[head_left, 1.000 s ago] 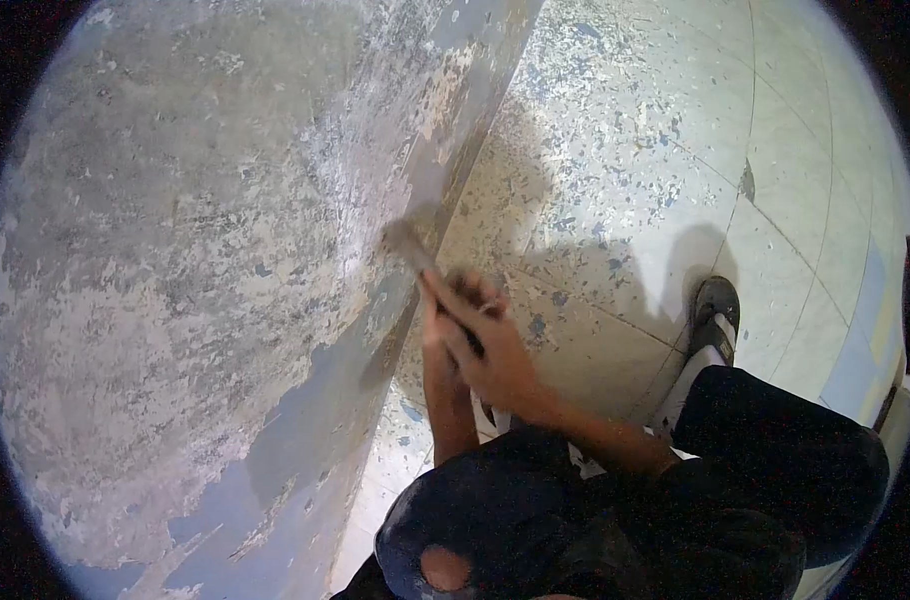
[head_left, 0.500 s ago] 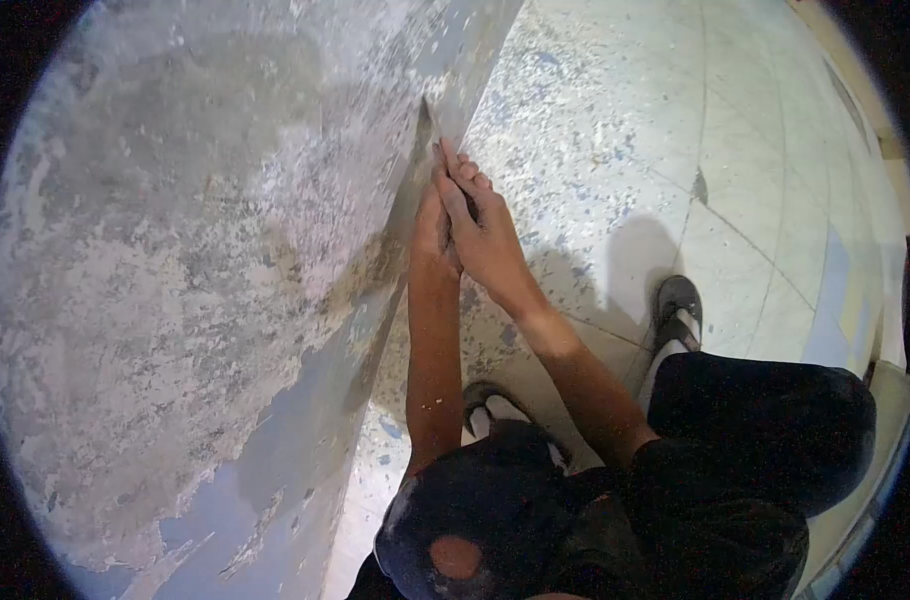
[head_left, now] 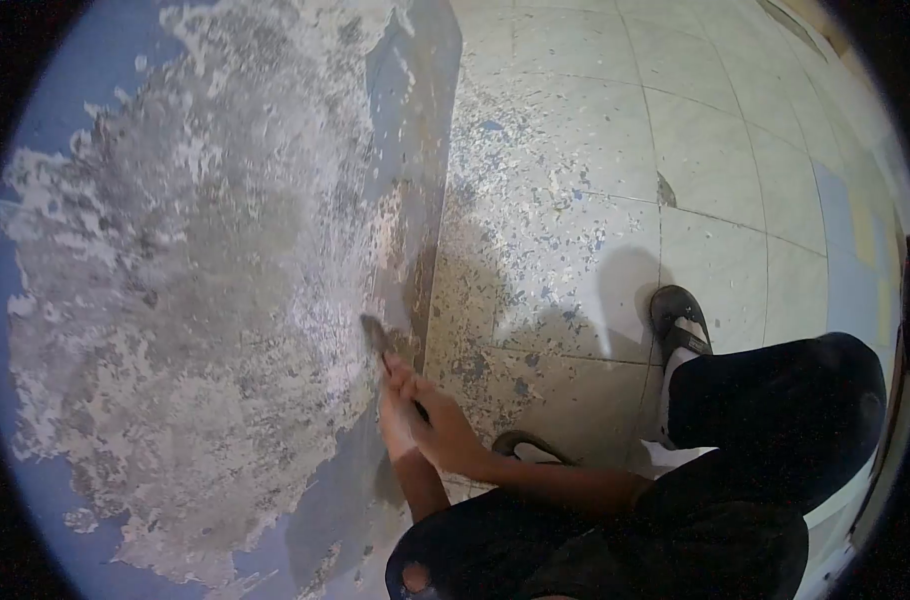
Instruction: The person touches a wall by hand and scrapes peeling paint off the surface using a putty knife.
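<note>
The scraper [head_left: 375, 335] is held at the flaking wall [head_left: 225, 300], the grip of left hand [head_left: 397, 428] and right hand [head_left: 445, 432] closed around it; a low, steady blade seems called for.

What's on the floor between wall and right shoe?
Loose flakes and cast shadows on the tiles, flakes densest toward the wall, sparser by the right shoe. Head view shows it.

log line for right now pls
left hand + right hand: on scraper | scraper: at wall | wall: patchy | floor: flakes scattered
</note>
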{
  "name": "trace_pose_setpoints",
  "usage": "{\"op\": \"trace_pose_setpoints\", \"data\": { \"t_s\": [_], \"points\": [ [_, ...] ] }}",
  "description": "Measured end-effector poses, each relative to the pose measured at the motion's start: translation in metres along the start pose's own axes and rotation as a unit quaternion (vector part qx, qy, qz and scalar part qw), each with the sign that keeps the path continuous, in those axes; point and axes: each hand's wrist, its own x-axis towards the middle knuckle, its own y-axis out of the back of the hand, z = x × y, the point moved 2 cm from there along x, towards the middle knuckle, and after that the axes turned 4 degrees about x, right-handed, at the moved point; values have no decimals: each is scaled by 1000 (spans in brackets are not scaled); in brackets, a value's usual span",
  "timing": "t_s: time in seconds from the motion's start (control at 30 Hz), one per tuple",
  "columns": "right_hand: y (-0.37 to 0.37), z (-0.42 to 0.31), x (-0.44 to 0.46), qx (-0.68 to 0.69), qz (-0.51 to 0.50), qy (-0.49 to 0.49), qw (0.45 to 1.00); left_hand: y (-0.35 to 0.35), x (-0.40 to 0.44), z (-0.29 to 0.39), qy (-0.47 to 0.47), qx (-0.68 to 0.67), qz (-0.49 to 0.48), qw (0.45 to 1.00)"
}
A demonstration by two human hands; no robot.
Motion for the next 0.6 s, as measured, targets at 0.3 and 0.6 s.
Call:
{"op": "trace_pose_setpoints", "data": {
  "t_s": [0.3,0.6],
  "points": [
    [83,-15,116,172,78,-140,972,-34,157,-30,-3,428,160,889],
    [77,-12,49,289,-1,-163,943,-93,119,-74,104,730,280,615]
  ]
}}
